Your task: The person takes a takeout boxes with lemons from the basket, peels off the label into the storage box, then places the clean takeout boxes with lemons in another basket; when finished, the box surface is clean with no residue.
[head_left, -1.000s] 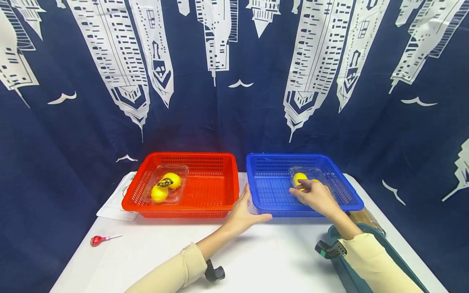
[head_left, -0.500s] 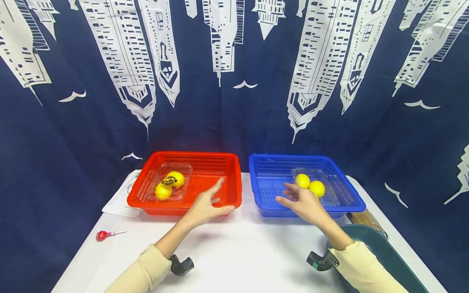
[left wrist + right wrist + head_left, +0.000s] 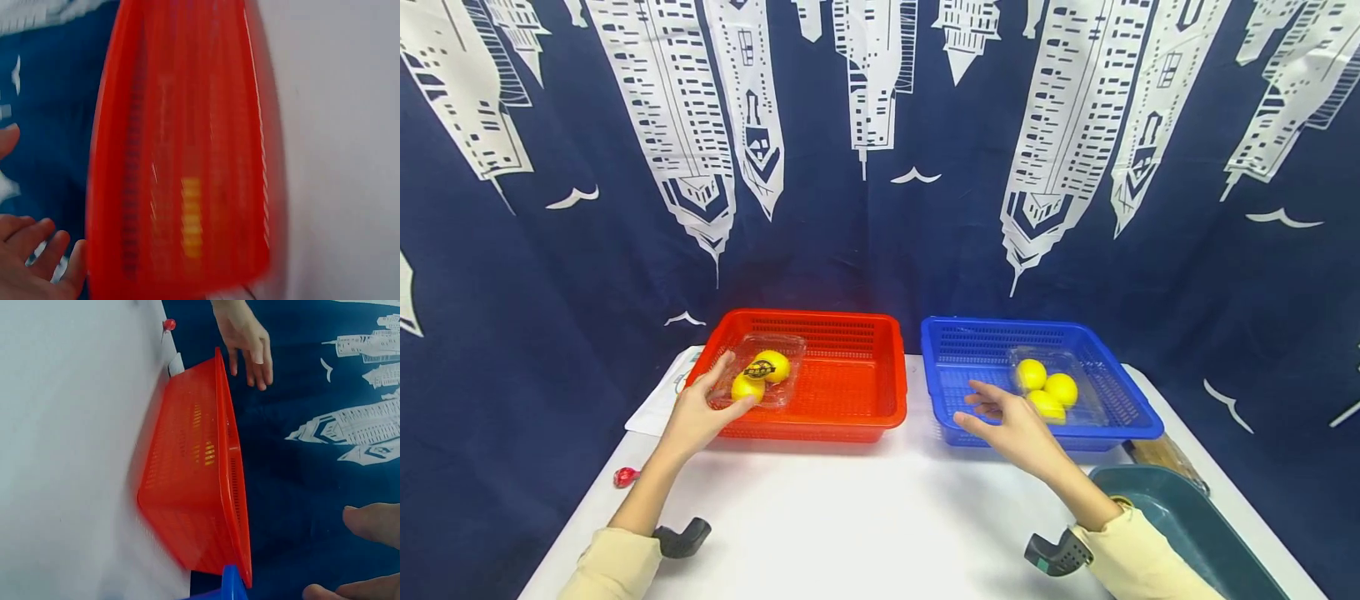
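In the head view my left hand [image 3: 695, 417] is held over the front left corner of the red basket [image 3: 842, 429], fingers spread, holding nothing. Inside that basket lies a clear plastic box [image 3: 792, 358] with yellow round fruits [image 3: 772, 365] and a black label. My right hand [image 3: 1017, 429] hovers at the front rim of the blue basket [image 3: 951, 375], its fingers loosely bent around nothing. Another clear plastic box [image 3: 1086, 408] in the blue basket contains three yellow fruits [image 3: 1062, 388]. The right wrist view shows the left hand [image 3: 245, 344] above the red basket's far end.
A red lollipop [image 3: 625, 477] lies at the left, partly hidden by my left forearm. White printed packaging [image 3: 658, 404] sticks out beside the red basket. A dark teal bin [image 3: 1195, 517] stands at the right, below a brown item in clear wrap [image 3: 1167, 457].
My left hand has moved left from between the baskets to the red basket's left corner. The right hand has drawn back from the fruits in the blue basket toward its front rim.
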